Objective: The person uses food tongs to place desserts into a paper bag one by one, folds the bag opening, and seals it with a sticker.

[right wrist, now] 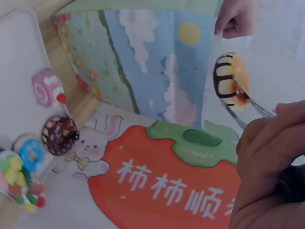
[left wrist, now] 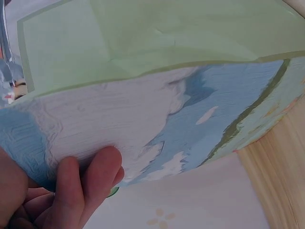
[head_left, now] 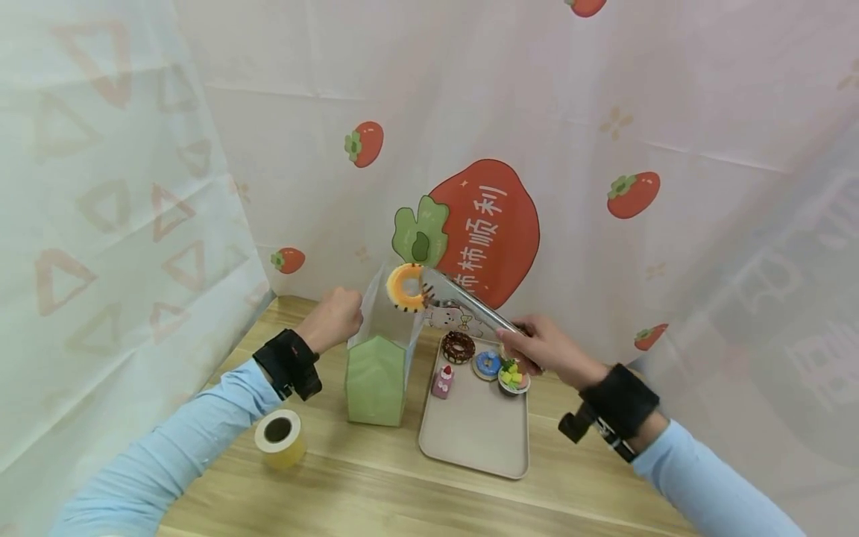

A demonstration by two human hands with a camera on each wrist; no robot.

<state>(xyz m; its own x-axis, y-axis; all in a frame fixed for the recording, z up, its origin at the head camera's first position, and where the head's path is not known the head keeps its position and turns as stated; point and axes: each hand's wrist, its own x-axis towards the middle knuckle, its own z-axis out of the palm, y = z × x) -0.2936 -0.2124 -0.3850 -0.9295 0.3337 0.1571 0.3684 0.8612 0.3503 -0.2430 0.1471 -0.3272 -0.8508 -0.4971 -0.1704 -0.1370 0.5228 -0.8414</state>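
Note:
My left hand point(head_left: 338, 317) pinches the upper edge of a paper bag point(head_left: 376, 384), its fingers point(left wrist: 71, 186) against the bag's printed side in the left wrist view. The bag stands upright on the table, with a green end panel and a blue-sky picture on its side. In my right hand point(head_left: 546, 347) is a pair of metal tongs point(head_left: 473, 302), held by the handle. The tips of the tongs clasp a toy donut point(head_left: 397, 289), orange-yellow with dark stripes point(right wrist: 223, 80). This donut hangs at the height of the bag's top, close beside its upper edge.
Right of the bag lies a beige tray point(head_left: 473, 444). At its far end are a chocolate donut point(head_left: 450, 354), a blue donut point(head_left: 485, 367), a pink cake roll point(head_left: 442, 383) and a small filled bowl point(head_left: 513, 379). A roll of tape point(head_left: 287, 451) stands at the left. A printed cloth point(head_left: 570, 112) hangs behind.

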